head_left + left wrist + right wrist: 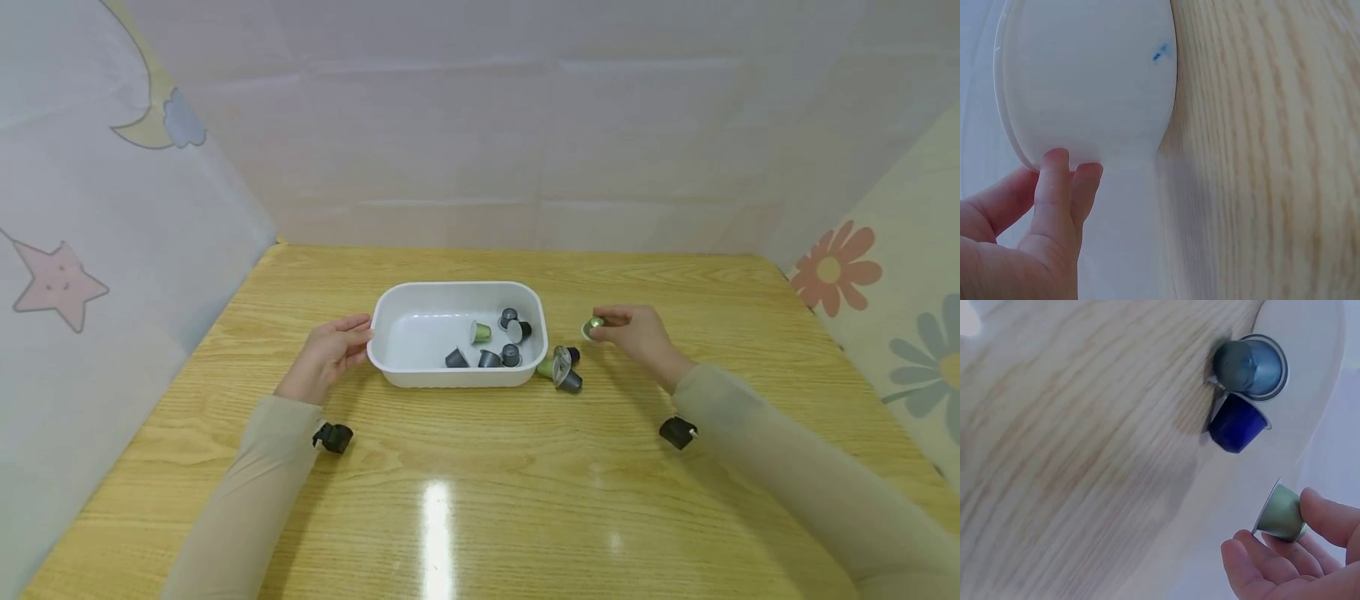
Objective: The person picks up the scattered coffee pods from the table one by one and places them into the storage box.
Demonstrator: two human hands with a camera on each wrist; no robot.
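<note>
A white tray holds several coffee capsules: a green capsule and several dark grey ones. My left hand touches the tray's left end with its fingertips; the left wrist view has those fingers against the outer wall near the rim. To the right of the tray, my right hand pinches a green coffee capsule between thumb and fingers, above the table. Between that hand and the tray lies a small group of capsules, including a dark blue capsule and a grey-blue capsule.
Everything stands on a wood-grain table. A pale curtain-like sheet rises behind the table's far edge, with printed sheets at both sides. A black wrist camera hangs below the right sleeve, another beside the left.
</note>
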